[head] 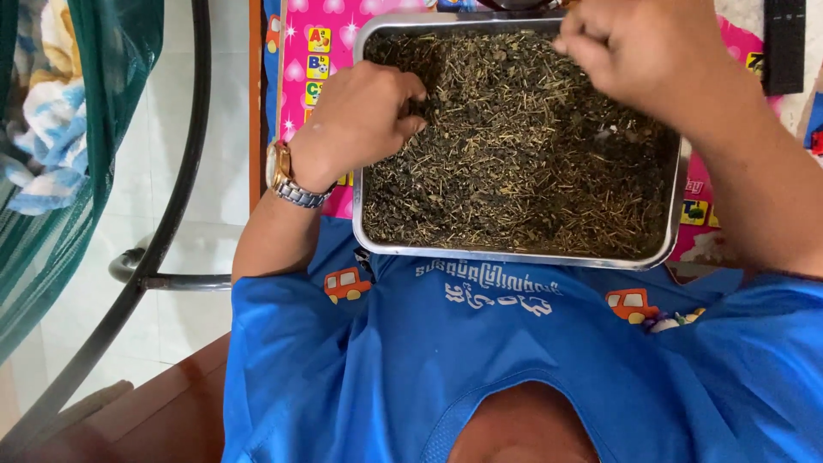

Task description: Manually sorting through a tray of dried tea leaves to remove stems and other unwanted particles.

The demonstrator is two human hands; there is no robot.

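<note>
Over at the far left, a green mesh hammock (51, 171) hangs on a black curved metal tube frame (163, 223) above a pale tiled floor (146, 154); none of it touches the work.

Next comes the left hand (364, 120), with a gold-and-silver metal wristwatch (287, 176) on its wrist. It rests on the left rim of the rectangular shiny steel tray (356, 219), fingers curled inward and pressed together, seemingly pinching a little of the loose contents; exactly what sits between the fingertips cannot be told.

The tray lies on a pink child's alphabet mat (304, 69), just in front of the person's blue printed shirt (480, 360). It is filled almost edge to edge with a shallow bed of dry, dark-green and brown crumbled leaves and short pale stalks (523, 163). Such matter likely weighs next to nothing, is brittle, crumbles under pressure and scatters easily, so it is best taken in small fingertip pinches; the stiff tray itself is best held by its rolled rim, level.

Farther right, the right hand (639, 47) hovers over the tray's far right corner, loosely fisted, thumb against fingers, apparently holding a few bits. A black flat object (784, 47) lies at the upper right edge.
</note>
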